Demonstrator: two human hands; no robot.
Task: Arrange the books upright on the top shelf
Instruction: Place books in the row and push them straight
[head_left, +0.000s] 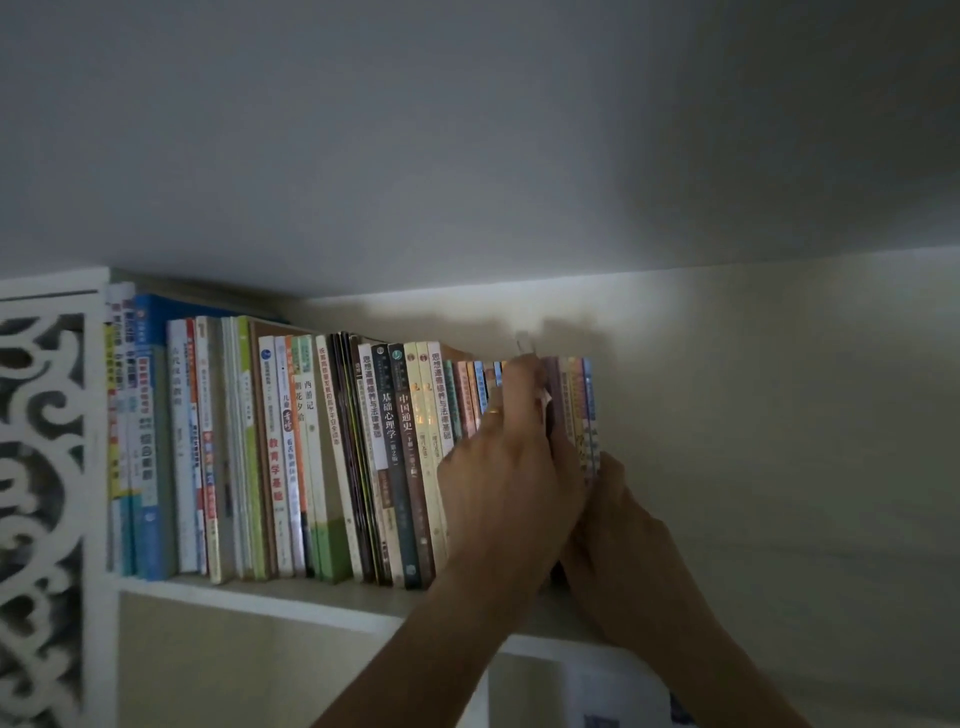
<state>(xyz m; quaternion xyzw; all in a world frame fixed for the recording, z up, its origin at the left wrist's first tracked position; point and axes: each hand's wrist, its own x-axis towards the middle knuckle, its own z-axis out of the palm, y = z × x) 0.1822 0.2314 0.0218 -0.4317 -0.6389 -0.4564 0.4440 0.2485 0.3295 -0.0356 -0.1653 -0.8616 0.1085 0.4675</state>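
1. A row of books (322, 457) stands upright on the top shelf (270, 597), from 9 o'clock to the centre.
2. The left hand (511, 467) lies with straight fingers pressed against the row's right end, a ring (493, 412) on one finger.
3. The right hand (618, 525), at 4 o'clock from the left, touches the last thin books (579, 410); its grip cannot be told.
4. A carved white panel (47, 493) closes the shelf at 9 o'clock.

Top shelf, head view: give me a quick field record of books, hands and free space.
shelf: top shelf, white board
books: row of books standing upright, from the carved side panel rightward
row end: small thin books
left hand: left hand against the spines near the row end
right hand: right hand at the outer end of the thin books
free space: shelf right of the row, no books visible
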